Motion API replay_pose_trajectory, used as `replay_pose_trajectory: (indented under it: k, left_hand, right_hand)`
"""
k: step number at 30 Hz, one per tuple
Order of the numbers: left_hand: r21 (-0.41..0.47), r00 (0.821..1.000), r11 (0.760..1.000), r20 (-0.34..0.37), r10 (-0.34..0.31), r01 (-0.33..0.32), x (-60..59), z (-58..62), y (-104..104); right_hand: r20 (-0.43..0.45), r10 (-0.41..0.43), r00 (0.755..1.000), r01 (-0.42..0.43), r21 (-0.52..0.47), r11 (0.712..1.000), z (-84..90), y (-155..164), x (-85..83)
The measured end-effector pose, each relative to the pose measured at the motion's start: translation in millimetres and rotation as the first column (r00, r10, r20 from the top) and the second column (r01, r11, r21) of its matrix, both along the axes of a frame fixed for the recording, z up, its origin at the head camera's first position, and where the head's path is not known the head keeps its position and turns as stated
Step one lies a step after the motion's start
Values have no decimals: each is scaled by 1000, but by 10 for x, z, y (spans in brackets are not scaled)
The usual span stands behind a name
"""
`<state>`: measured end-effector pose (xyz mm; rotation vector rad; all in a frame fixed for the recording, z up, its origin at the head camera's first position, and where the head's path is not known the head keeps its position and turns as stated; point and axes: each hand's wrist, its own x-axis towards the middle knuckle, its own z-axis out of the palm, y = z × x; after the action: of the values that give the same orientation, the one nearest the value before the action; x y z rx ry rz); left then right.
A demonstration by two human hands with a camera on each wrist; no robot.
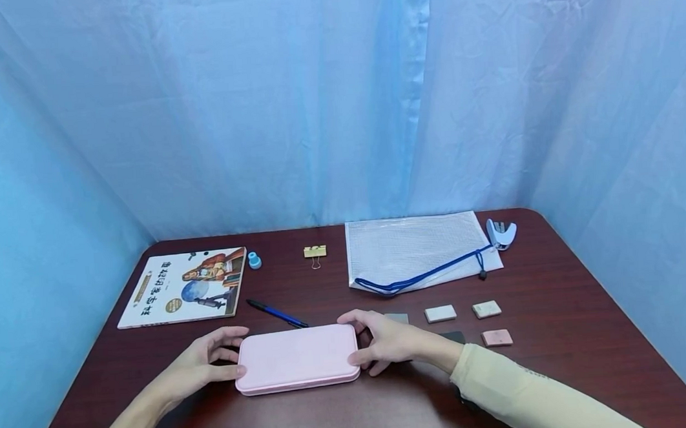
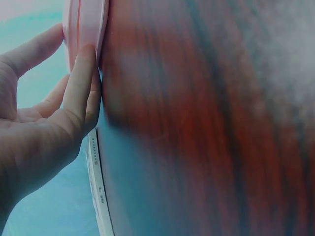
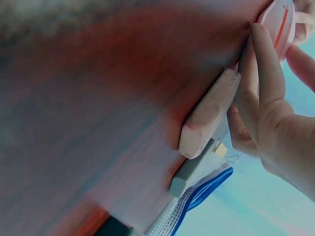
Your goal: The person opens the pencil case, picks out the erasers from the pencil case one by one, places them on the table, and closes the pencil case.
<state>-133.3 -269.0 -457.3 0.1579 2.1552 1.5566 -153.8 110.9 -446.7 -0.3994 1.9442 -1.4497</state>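
Observation:
A flat pink case (image 1: 296,357) lies shut on the dark red table (image 1: 560,364), near its front edge. My left hand (image 1: 234,353) grips its left end, thumb on the near edge and fingers over the far corner. My right hand (image 1: 350,338) grips the right end the same way. In the left wrist view, the thumb of the left hand (image 2: 74,42) presses on the rim of the case (image 2: 83,22). The right wrist view shows the right hand (image 3: 275,46) curled round the case's end (image 3: 278,22).
A picture book (image 1: 184,287), a blue pen (image 1: 277,313), a small blue thing (image 1: 255,260) and a binder clip (image 1: 315,251) lie behind the case. To the right are a mesh pouch (image 1: 415,249), a stapler (image 1: 501,233) and several small erasers (image 1: 440,313).

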Motion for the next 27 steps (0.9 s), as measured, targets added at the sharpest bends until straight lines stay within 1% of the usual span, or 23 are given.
replay_pose_trajectory:
  k: [8,13,20,22,27]
  left_hand:
    - [-52,999,998,18,-36,37,-18,20,21]
    - [-71,999,997,31,-31,33,-26,26,26]
    - [-69,999,997,48,-23,27,-28,38,22]
    - [-72,999,997,46,-23,27,-37,48,29]
    - [-78,999,996,14,-48,49,-83,72,42]
  right_hand:
    - [-11,-13,1000,13,13,1000,-24,-30,21]
    - [-7,-23,1000,23,10,1000,-13,-45,27]
    - [-14,-20,1000,20,3,1000,-15,-42,30]
    - [-17,-20,1000,20,6,1000,-15,-37,25]
    - [-23,-19,1000,19,11,1000,-5,-28,2]
